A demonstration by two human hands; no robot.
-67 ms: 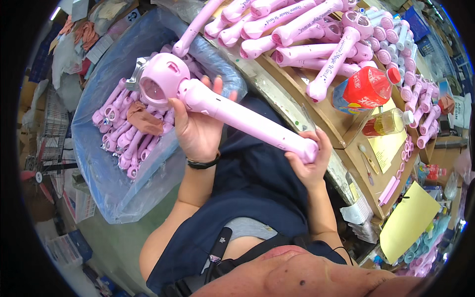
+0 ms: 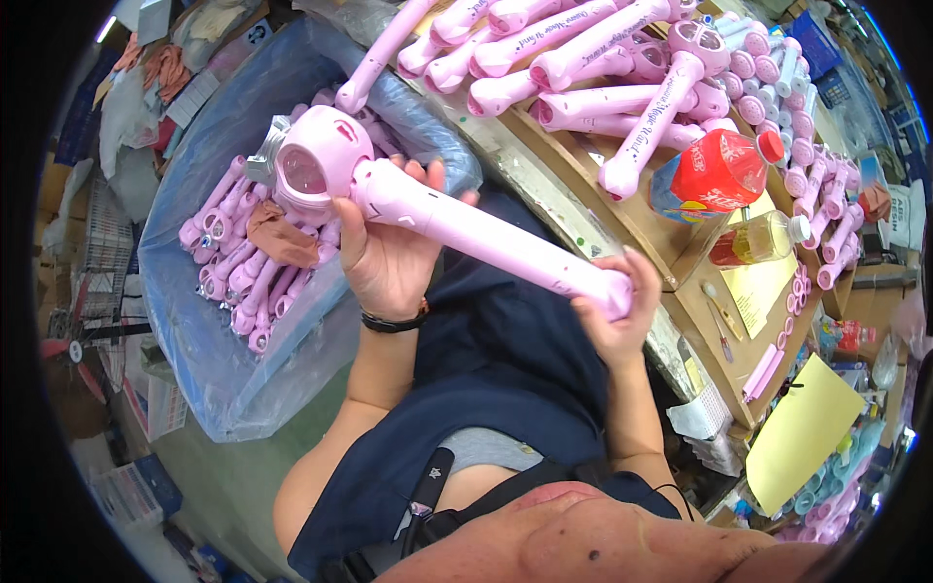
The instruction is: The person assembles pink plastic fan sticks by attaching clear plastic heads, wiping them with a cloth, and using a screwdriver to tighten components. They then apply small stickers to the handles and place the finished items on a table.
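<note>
A pink toy wand [image 2: 486, 238] lies slantwise across both my hands, above my lap. Its round, hollow head [image 2: 316, 160] is at the left end, with a clear window and a silvery part on its far left side. My left hand [image 2: 394, 257] cradles the neck just below that head, thumb in front and fingers behind. The butt of the handle is gripped by my right hand [image 2: 627, 311], with thumb and fingers around the end. Under the wand's head is a blue plastic-lined bin [image 2: 243, 389] with several smaller-looking pink wands [image 2: 258, 282] and a brown cloth [image 2: 282, 233] in it.
On the workbench [image 2: 680, 282] to the right, pink wands [image 2: 583, 58] lie piled. A red-labelled bottle [image 2: 714, 175], a bottle of yellowish liquid [image 2: 758, 240], a small brush [image 2: 721, 309] and pink rings [image 2: 797, 291] are nearer. Yellow paper [image 2: 805, 437] hangs at the bench's near end.
My right hand and the handle's butt have shifted slightly right. The wand appears rolled a little, with different marks showing near its neck. My left hand stays nearly in place.
</note>
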